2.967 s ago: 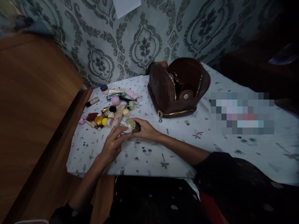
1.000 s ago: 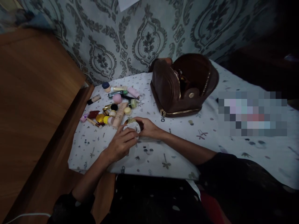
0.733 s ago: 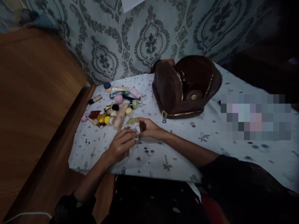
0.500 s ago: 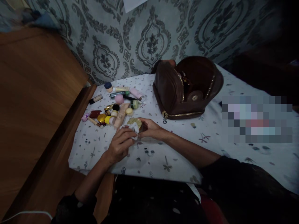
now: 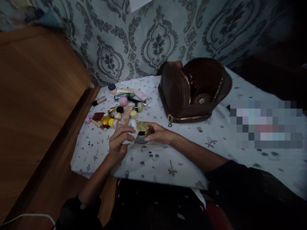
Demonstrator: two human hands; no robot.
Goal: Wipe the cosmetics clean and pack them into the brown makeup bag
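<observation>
A round cosmetic jar [image 5: 143, 129] with a gold lid and a clear lower part is near the table's front edge. My right hand [image 5: 160, 133] grips its right side, thumb and fingers curled round it. On the jar's left is my left hand [image 5: 120, 142], closed on a crumpled white wipe [image 5: 132, 134] that lies against the jar's side. Just behind, a beige squeeze tube [image 5: 126, 115] is partly covered by the left hand and wipe. A small cream-coloured pot [image 5: 133, 114] sits close behind the jar.
Several cosmetics lie at the left, among them a yellow-capped bottle [image 5: 112, 122], a pink sponge [image 5: 123, 101] and a green jar [image 5: 138, 106]. A brown zip bag [image 5: 189, 95] stands unzipped at the back. A wooden cabinet [image 5: 40, 95] borders the patterned tablecloth [image 5: 96, 159] on the left.
My left hand has moved with the wipe from the jar's lid to its left side, so the gold lid and clear body show more. My right hand still holds the jar.
</observation>
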